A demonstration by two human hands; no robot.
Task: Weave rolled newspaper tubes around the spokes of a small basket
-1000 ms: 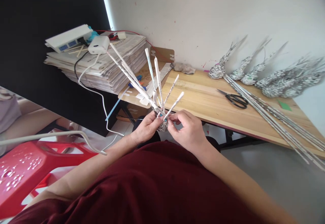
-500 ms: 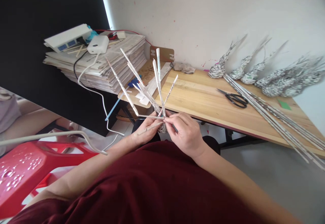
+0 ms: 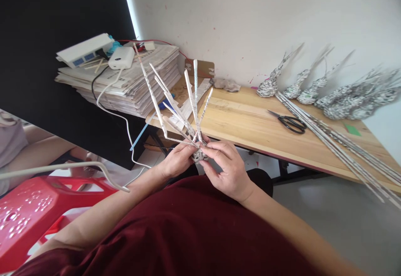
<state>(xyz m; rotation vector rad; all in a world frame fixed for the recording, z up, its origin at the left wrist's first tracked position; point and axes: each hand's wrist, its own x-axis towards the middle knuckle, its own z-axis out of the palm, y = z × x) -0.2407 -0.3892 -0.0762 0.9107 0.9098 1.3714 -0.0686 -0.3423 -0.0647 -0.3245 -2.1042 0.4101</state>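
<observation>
Between my two hands, just off the table's front edge, is a small woven paper basket (image 3: pixel 199 156) made of rolled newspaper. Several rolled paper sticks (image 3: pixel 189 96) fan up and out of it, away from me. My left hand (image 3: pixel 179 159) is closed round its left side, the fingertips partly hidden behind the sticks. On the other side, my right hand (image 3: pixel 228 165) presses thumb and fingers against the weave near the base of the sticks. A bent paper stick (image 3: pixel 152 94) reaches up to the left from my left fingertips.
Black scissors (image 3: pixel 290 122) and long paper sticks (image 3: pixel 332 142) lie on the wooden table (image 3: pixel 238 117). Several finished woven pieces (image 3: pixel 267 86) stand by the wall. At left are a newspaper stack (image 3: pixel 138 88) with a charger (image 3: pixel 122 57), a red stool (image 3: pixel 37 205), and another person's legs (image 3: pixel 40 146).
The bent stick has swung more upright. A loose stick end near my left thumb now points up and away. My right hand has shifted slightly lower on the basket.
</observation>
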